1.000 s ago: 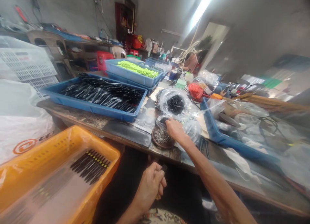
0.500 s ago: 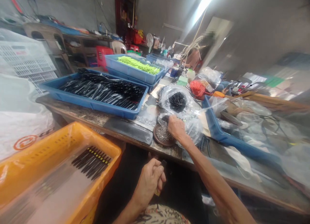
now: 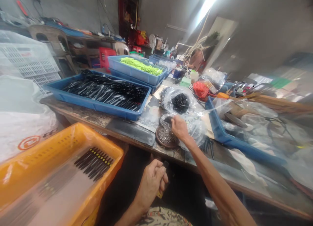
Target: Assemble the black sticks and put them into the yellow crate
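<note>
My left hand [image 3: 154, 180] is closed around a slim dark piece [image 3: 165, 164]. Its black tip pokes out above the fingers, and a bit of yellow shows below them; the rest is hidden by the hand. My right hand [image 3: 179, 127] reaches over the table with its fingers pinched together, at a small clear bag [image 3: 166, 119] with dark contents. What the fingertips hold, if anything, cannot be made out. Just below and left of that hand sits a round brown dish [image 3: 160, 143] of small shiny metal pieces [image 3: 166, 134].
An orange crate [image 3: 114, 161] at the left holds a row of dark pieces with yellow dots [image 3: 94, 162]. Blue trays hold black pieces [image 3: 105, 92] and lime-green pieces [image 3: 141, 65]. Behind my right hand lies an open plastic bag of black parts [image 3: 180, 103]. A cluttered blue bin [image 3: 220, 131] stands right.
The view has shifted slightly. My right hand stays by the small bag, its fingers a little differently placed. My left hand keeps its grip on the dark piece.
</note>
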The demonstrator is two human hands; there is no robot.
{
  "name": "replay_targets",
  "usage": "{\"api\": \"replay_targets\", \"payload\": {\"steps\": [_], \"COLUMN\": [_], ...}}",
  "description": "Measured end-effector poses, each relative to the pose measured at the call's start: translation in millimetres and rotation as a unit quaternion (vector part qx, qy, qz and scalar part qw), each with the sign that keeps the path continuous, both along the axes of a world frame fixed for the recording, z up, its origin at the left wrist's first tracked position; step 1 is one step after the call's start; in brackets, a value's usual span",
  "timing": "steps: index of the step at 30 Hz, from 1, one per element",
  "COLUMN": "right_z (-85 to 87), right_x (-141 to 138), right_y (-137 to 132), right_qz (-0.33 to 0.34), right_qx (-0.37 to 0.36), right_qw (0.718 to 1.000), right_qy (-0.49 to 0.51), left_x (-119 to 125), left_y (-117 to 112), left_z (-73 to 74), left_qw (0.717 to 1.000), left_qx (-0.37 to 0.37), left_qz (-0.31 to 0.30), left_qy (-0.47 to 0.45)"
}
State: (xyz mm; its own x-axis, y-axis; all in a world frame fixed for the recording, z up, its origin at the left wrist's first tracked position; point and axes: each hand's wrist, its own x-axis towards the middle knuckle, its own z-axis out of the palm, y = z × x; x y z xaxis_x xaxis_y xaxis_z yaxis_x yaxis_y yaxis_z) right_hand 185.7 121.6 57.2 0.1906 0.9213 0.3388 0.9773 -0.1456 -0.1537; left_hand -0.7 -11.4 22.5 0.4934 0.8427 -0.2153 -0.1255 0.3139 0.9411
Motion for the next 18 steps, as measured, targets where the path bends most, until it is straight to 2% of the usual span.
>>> {"api": "replay_targets", "payload": {"steps": [9, 18], "right_z": [-3.2, -7.6], "right_x": [4.6, 4.0], "right_y": [-4.6, -2.2], "right_qz": [0.044, 0.038], "right_qx": [0.045, 0.105], "right_qw": [0.992, 0.969], "right_qy": [0.11, 0.222], "left_x": [-0.3, -1.2], "left_y": [0.7, 2.8], "left_z": [-1.5, 2.4], "left_qw": [1.0, 1.0], "left_qx": [-0.002, 0.007], "left_qz": [0.011, 0.022], "left_qy": [0.001, -0.005]}}
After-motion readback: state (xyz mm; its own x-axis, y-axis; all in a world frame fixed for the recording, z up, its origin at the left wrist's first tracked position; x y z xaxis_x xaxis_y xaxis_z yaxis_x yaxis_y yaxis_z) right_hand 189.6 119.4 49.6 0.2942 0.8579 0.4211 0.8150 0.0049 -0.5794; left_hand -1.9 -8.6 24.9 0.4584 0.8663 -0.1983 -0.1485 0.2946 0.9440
